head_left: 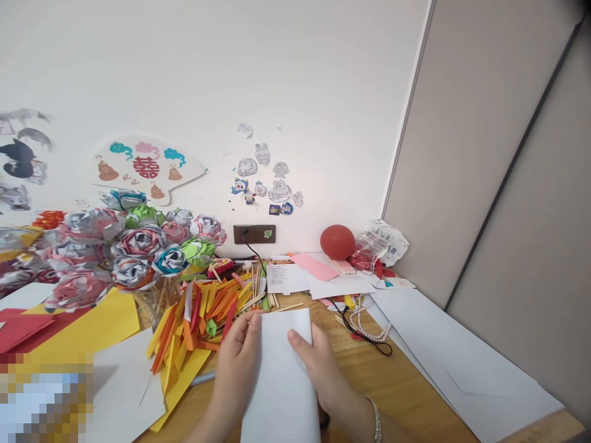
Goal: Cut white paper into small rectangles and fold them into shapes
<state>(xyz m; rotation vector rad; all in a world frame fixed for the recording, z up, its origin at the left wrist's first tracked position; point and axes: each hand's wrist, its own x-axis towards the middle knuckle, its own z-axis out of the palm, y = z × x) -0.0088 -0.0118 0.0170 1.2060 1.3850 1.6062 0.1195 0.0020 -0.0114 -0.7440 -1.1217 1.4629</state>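
A folded white sheet of paper (281, 375) lies lengthwise on the wooden table (392, 381) in front of me. My left hand (235, 363) grips its left edge, thumb on top near the far corner. On the sheet's right edge my right hand (321, 363) is closed, thumb pressing down on the paper; a bracelet shows at that wrist. Both hands hold the same sheet.
A pile of orange, yellow and red paper strips (198, 320) lies left of the sheet. Paper roses (133, 252) stand in a jar behind. Yellow and white sheets (120, 369) lie left, large white sheets (457, 369) right. A red balloon (337, 241), beads (369, 323) and notes sit by the wall.
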